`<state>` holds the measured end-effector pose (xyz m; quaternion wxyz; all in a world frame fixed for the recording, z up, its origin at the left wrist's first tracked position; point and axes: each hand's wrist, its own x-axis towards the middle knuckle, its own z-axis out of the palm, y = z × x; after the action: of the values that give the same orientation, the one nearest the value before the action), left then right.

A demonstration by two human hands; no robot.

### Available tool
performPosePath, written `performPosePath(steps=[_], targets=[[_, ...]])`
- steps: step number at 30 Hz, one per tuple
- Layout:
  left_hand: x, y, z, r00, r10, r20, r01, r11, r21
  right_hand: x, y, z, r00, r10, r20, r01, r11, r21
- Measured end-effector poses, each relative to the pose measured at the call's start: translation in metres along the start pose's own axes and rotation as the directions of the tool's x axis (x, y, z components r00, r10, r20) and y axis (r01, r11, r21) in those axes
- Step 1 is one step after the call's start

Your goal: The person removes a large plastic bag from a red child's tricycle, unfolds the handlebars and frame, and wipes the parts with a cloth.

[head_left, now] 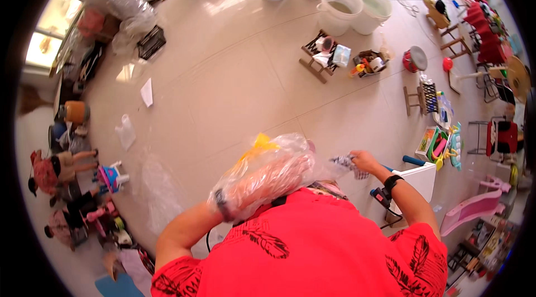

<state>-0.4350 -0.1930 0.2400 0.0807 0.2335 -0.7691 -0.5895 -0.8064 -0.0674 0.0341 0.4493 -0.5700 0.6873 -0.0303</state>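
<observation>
A clear plastic bag (234, 177) covers my left hand (293, 169) and wrist, and my forearm goes into it from the lower left. Through the wrinkled film I see the hand only dimly, and its fingers cannot be made out. Something yellow (261, 145) shows at the far side of the bag. To the right, my right hand (364, 163) is closed on a small dark-and-white patterned cloth (347, 164), which sits close to the bag's right end. A dark band is on each wrist. Patterned fabric (328, 188) shows just beyond my red shirt.
Several white buckets (339, 9) stand at the far side. Nearer are a folding stool (317, 68) with items on it and a filled basket (369, 63). A white box-like stand (419, 185) and a black-and-blue tool (382, 196) are at right. Loose plastic sheeting (156, 191) lies left; people sit further left.
</observation>
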Motion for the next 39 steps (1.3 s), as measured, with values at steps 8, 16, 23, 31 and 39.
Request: performPosePath(steps=[8,16,23,31,39], targets=[[0.059,0.010,0.019,0.994,-0.051,-0.097,0.041,0.994,-0.097,0.073,-0.119,-0.137,0.969,-0.137,-0.204,0.215,0.875,0.433],[0.004,-0.002,0.020,0.910,-0.246,-0.335,0.154,0.948,-0.277,0.050,-0.224,-0.089,0.562,-0.825,-0.062,0.827,0.560,0.047],[-0.076,-0.007,0.053,0.759,-0.383,-0.526,0.117,0.876,-0.468,0.131,-0.012,-0.074,0.990,-0.121,-0.070,0.131,0.979,0.158],[-0.139,-0.009,0.098,0.627,-0.475,-0.618,0.034,0.809,-0.587,0.163,0.053,-0.059,0.982,-0.191,-0.013,0.186,0.969,-0.164],[-0.196,-0.017,0.116,0.564,-0.496,-0.661,-0.039,0.783,-0.621,0.150,-0.060,0.022,0.936,-0.226,0.271,0.294,0.925,-0.241]])
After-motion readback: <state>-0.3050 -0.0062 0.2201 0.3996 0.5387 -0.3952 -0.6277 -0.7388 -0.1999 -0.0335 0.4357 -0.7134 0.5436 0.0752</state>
